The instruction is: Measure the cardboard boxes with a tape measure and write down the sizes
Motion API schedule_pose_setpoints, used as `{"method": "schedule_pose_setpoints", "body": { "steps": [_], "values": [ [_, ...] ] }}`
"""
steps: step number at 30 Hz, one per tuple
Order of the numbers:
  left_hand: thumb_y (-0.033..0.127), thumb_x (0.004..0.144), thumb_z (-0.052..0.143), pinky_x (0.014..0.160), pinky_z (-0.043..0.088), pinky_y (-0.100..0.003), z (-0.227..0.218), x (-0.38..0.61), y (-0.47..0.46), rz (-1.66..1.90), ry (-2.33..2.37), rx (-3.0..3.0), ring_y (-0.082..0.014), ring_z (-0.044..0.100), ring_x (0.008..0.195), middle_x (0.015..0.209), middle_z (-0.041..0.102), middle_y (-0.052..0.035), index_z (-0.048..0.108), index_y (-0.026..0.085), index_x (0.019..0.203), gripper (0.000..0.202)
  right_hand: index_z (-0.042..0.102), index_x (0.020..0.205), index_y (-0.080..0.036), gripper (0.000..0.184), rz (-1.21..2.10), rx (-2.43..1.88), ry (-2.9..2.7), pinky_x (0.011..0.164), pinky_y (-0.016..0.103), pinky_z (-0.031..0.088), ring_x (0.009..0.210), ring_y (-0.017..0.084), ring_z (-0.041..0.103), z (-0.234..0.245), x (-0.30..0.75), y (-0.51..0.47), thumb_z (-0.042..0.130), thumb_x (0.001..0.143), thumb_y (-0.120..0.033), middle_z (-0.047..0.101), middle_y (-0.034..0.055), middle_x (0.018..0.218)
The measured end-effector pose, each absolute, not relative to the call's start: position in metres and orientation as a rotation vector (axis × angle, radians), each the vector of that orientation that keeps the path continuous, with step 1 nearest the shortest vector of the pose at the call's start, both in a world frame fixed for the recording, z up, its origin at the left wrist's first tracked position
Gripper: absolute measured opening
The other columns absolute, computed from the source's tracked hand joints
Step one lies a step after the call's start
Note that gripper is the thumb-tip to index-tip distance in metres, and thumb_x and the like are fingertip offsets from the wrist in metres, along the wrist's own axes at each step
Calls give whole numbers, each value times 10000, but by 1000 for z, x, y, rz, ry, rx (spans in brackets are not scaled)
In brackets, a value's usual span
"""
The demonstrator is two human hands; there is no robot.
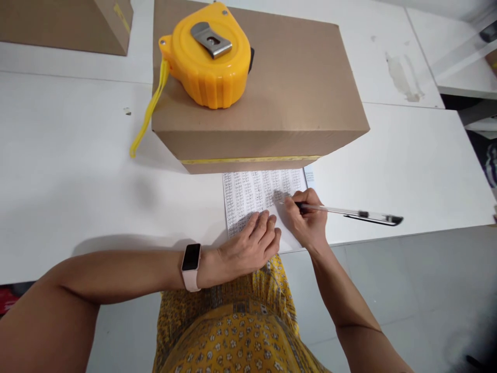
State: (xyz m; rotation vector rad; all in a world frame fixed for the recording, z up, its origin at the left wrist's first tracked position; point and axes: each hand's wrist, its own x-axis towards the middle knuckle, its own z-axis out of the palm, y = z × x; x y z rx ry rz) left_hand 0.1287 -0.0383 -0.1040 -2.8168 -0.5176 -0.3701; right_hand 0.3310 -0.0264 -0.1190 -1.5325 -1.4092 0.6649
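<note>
My right hand (308,217) grips a clear pen (349,211) with a black clip and black grip, its writing end over a sheet of paper (248,194). Columns of small handwritten entries fill much of that sheet; its lower right part is blank. Flat on the paper's lower edge lies my left hand (252,241), fingers stretched out and holding nothing. Just beyond the sheet stands a brown cardboard box (295,83) with a yellow strip along its near side. On top of the box rests a yellow tape measure (212,67) with a metal clip and a yellow wrist strap.
The white table (77,155) has its front edge close to my body. A second cardboard box (70,26) stands at the back left. Worn, peeled marks (404,77) show on the table at the far right. A bluish printed piece (309,178) peeks out beside the paper.
</note>
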Motion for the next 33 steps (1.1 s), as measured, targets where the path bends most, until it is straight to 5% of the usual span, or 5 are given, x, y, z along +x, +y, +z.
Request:
{"method": "schedule_pose_setpoints", "body": {
  "steps": [5, 13, 20, 25, 33],
  "values": [
    [196, 1046, 464, 1107, 505, -488, -93, 125, -35, -246, -474, -2842, -335, 654, 1290, 1408, 657, -211, 560, 38, 1380, 382, 632, 996, -250, 70, 222, -1703, -1458, 639, 287, 454, 701, 150, 583, -117, 361, -31, 613, 972, -313, 647, 3, 832],
    [211, 1032, 526, 1125, 489, -514, -96, 127, -37, -223, -495, -2936, -362, 616, 1332, 1436, 618, -257, 540, 21, 1379, 396, 708, 1143, -250, 438, -159, -1821, -1865, 787, 387, 518, 953, 260, 587, -129, 414, -14, 414, 892, -44, 652, 104, 999],
    [305, 978, 639, 1004, 587, -407, -37, 105, 4, -1073, -654, -2734, -251, 666, 1244, 1253, 728, -96, 601, 199, 1222, 269, 626, 1364, -234, 516, -216, -1900, -1777, 830, 419, 487, 944, 274, 550, -134, 414, -7, 342, 958, -89, 678, 114, 1023],
    [405, 960, 636, 1187, 389, -560, 41, 79, 70, -1150, -1189, -2247, -294, 524, 1383, 1446, 588, -57, 553, 214, 1365, 455, 667, 1282, -219, 419, -154, -1869, -1703, 834, 430, 484, 961, 279, 553, -134, 414, -9, 376, 986, -166, 677, 119, 1010],
    [469, 846, 752, 1118, 449, -544, 50, 92, 126, -914, -1839, -2647, -264, 602, 1256, 1390, 636, -65, 541, 150, 1394, 669, 712, 1141, -216, 328, -40, -1798, -1613, 805, 429, 489, 922, 266, 570, -134, 415, -7, 423, 986, -225, 679, 120, 968]
  ]
}}
